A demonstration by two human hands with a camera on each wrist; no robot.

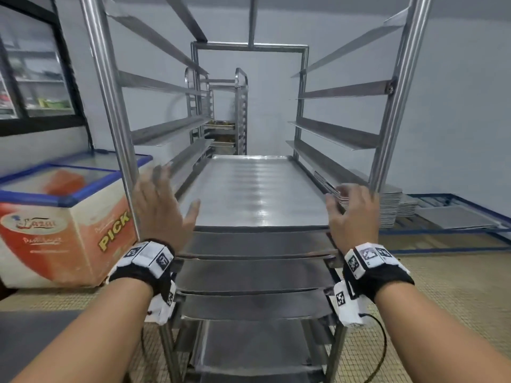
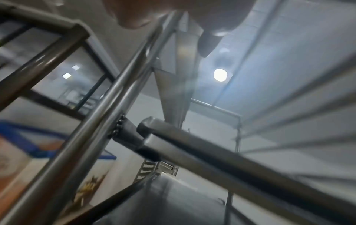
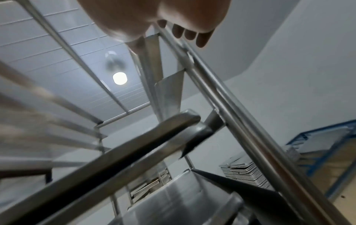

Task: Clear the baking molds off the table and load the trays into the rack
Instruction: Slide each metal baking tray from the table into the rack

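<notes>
Top tray (image 1: 257, 189) seated on rack (image 1: 110, 87) runners above four loaded trays; left hand (image 1: 163, 208) and right hand (image 1: 355, 214) flank tray's near corners, fingers spread, empty, apparently just released

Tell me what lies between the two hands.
In the head view, the near end of the top tray spans the stretch between the left hand and the right hand; neither hand holds anything.

Gap above top tray (image 1: 254, 192) free btwn rack posts (image 1: 116, 111).
</notes>
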